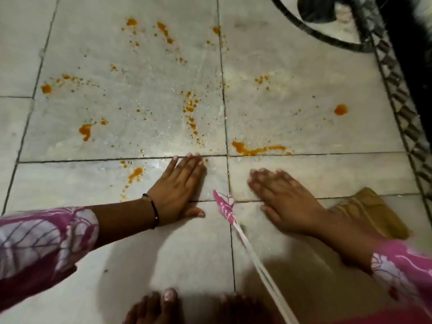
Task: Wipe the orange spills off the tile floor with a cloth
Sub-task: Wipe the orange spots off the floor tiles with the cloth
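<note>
Both hands were flat, fingers straight, holding nothing: left hand (178, 188) and right hand (284, 198) on the pale grey tile floor (140, 253), folded tan cloth (369, 212) lying unheld just behind the right wrist. Risk: wet orange sauce spills (254, 149) began just past the fingertips, so a forward slide or the dangling pink patterned fabric strip (225, 206) could have smeared them.

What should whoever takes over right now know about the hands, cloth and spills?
Left hand: open, flat on the floor, holding nothing.
Right hand: open, blurred, low over the floor; contact unclear.
Cloth: tan, on the floor just right of the right hand, not held.
Spills: orange blobs and specks across the tiles ahead of both hands, one patch left of the left hand.
Done: no wiped area shows.
Left: pick up the cloth, wipe all spills.
</note>
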Available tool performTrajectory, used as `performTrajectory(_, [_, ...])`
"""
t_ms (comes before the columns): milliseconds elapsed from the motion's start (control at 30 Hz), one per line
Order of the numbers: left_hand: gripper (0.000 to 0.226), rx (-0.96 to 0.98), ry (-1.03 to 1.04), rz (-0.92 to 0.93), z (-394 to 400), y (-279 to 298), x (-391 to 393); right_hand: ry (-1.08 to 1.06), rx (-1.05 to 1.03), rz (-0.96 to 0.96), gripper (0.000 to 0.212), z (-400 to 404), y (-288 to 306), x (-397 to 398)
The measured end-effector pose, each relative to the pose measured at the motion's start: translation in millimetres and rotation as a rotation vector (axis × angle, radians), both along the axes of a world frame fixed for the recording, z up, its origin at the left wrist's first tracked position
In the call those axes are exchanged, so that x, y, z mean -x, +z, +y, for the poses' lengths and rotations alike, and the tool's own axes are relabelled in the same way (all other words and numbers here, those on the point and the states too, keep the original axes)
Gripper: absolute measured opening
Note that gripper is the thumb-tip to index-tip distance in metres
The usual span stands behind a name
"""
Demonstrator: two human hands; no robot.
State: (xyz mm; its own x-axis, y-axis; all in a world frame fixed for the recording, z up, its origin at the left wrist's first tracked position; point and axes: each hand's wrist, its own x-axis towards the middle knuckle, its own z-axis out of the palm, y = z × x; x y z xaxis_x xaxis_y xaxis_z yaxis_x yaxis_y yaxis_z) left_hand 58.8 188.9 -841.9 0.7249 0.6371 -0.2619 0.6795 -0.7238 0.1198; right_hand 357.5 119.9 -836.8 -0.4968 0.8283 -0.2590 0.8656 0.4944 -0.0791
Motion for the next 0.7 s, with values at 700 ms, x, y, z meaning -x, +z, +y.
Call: performTrajectory(700, [0.108,-0.081,0.005,0.103,-1,-9,20,-0.688,0.007,0.018,0.09,-102,-14,-29])
